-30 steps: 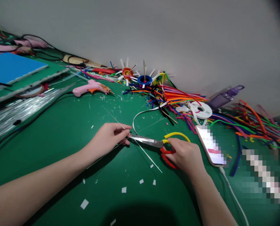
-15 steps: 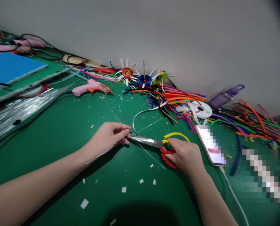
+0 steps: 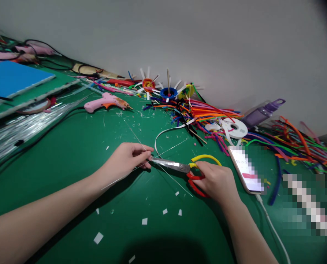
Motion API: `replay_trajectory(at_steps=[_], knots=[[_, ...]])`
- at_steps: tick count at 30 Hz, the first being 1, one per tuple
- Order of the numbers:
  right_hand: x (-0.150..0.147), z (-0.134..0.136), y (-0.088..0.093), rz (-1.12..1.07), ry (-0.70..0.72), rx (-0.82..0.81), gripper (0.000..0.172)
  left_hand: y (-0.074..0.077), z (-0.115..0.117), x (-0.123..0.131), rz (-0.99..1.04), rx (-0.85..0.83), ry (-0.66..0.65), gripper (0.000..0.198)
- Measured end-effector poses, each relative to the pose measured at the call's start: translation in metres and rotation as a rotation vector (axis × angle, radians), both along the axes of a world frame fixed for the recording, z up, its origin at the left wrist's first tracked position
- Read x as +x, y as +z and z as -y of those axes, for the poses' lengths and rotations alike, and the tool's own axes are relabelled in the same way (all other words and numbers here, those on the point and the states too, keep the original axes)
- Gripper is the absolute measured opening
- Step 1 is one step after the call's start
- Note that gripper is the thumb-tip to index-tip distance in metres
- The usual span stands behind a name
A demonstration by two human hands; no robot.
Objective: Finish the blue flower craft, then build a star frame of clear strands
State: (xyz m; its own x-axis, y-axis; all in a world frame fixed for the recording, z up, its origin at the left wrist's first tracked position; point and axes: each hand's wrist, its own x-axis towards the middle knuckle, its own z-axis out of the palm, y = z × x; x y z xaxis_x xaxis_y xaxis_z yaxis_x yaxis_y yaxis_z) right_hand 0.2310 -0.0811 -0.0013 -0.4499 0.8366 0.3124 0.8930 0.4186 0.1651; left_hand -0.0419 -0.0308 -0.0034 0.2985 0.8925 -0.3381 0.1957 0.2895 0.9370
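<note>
In the head view my right hand [image 3: 218,183] grips a pair of scissors [image 3: 170,164] with one yellow and one red handle loop. The blades look closed or nearly so, and their tips reach the fingertips of my left hand [image 3: 132,157]. That hand is closed in a pinch around thin, clear strands [image 3: 175,180]. The strands fan out from the fingers in several directions, one lying back along the wrist. What exactly sits between the fingertips and the blade tips is hidden. A white ribbon [image 3: 163,132] curves on the table just behind my fingers.
A pink glue gun [image 3: 107,102] lies behind my left hand. Colourful pipe cleaners [image 3: 212,110], a white ribbon spool [image 3: 235,128] and a purple bottle [image 3: 263,113] are along the wall. A phone [image 3: 245,170] with a cable is at right. Paper scraps [image 3: 144,221] dot the green table [image 3: 78,157].
</note>
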Motion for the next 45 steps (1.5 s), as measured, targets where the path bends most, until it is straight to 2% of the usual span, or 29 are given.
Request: replay_trajectory(at_steps=[6,14,23,27,35,39,45], knots=[[0.0,-0.001,0.002,-0.032,0.007,-0.033,0.021,-0.002,0.0,-0.001,0.022,0.009,-0.007,0.035],[-0.003,-0.002,0.004,-0.094,-0.014,-0.12,0.033,0.005,0.002,0.003,0.02,-0.022,0.031,0.032],[-0.005,-0.002,0.01,-0.192,-0.056,-0.095,0.039,0.002,0.001,0.001,0.054,-0.017,0.021,0.03],[0.0,-0.004,0.008,-0.187,-0.008,-0.086,0.035,0.002,0.002,0.001,0.045,-0.015,0.013,0.03],[0.011,-0.004,-0.002,-0.137,-0.006,-0.067,0.03,0.0,0.002,0.0,0.03,0.031,-0.032,0.032],[0.01,-0.004,-0.003,-0.133,0.006,-0.07,0.024,-0.001,0.003,0.001,-0.015,0.07,-0.06,0.033],[0.007,-0.003,-0.001,-0.131,0.004,-0.071,0.023,-0.001,0.003,0.002,-0.024,0.078,-0.068,0.033]])
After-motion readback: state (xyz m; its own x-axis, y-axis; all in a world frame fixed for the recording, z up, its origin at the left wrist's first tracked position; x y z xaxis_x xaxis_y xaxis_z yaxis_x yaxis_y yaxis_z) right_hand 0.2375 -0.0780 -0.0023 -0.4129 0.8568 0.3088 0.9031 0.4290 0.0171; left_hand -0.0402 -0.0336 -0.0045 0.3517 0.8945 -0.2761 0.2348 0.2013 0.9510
